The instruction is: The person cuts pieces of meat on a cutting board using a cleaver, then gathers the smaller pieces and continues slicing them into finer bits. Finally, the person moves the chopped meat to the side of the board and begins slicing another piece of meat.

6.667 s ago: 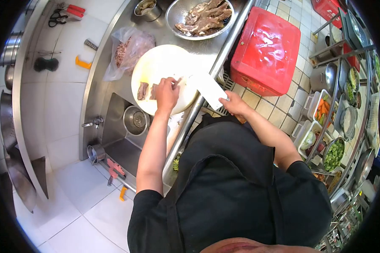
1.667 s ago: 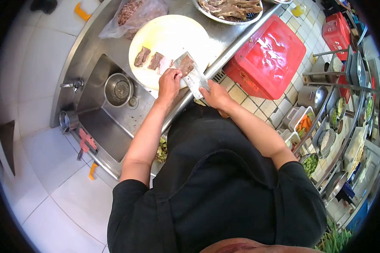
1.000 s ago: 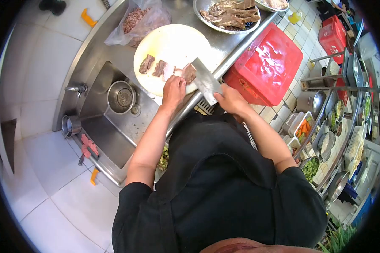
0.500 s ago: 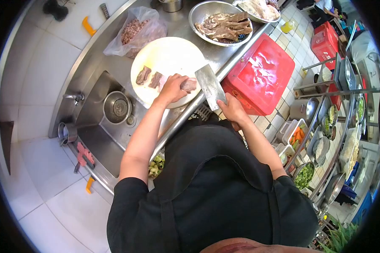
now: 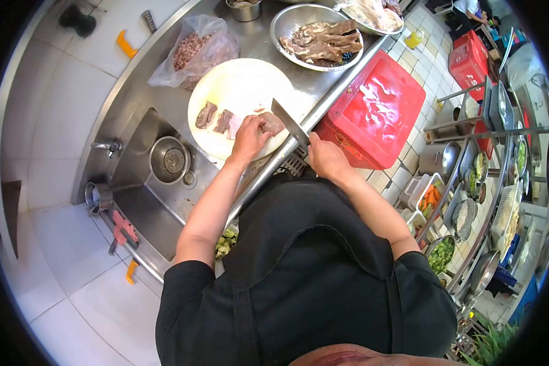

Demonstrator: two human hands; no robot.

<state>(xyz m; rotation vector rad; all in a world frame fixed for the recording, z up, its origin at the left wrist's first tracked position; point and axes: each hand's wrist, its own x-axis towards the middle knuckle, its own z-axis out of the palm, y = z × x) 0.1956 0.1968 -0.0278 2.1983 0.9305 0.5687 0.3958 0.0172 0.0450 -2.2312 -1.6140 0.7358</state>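
My left hand (image 5: 249, 139) is on the round white cutting board (image 5: 244, 79), its curled fingers pressing on a piece of meat (image 5: 273, 124). In my right hand (image 5: 328, 157) is a cleaver (image 5: 288, 123), held by the handle. The blade is turned nearly edge-on, at the right side of that meat and over the board's edge. Further left on the board lie two more meat pieces, one dark (image 5: 206, 114) and another (image 5: 224, 121) close to my left fingers.
Behind the board sit a plastic bag of chopped meat (image 5: 192, 52) and a metal colander (image 5: 279, 44) of large meat strips. A sink with a metal pot (image 5: 169, 160) is at the left. On the floor to the right stands a red crate (image 5: 378, 110).
The cleaver has moved left toward the meat, and its blade has turned from showing its broad face to nearly edge-on. My left fingers have curled in more on the meat.
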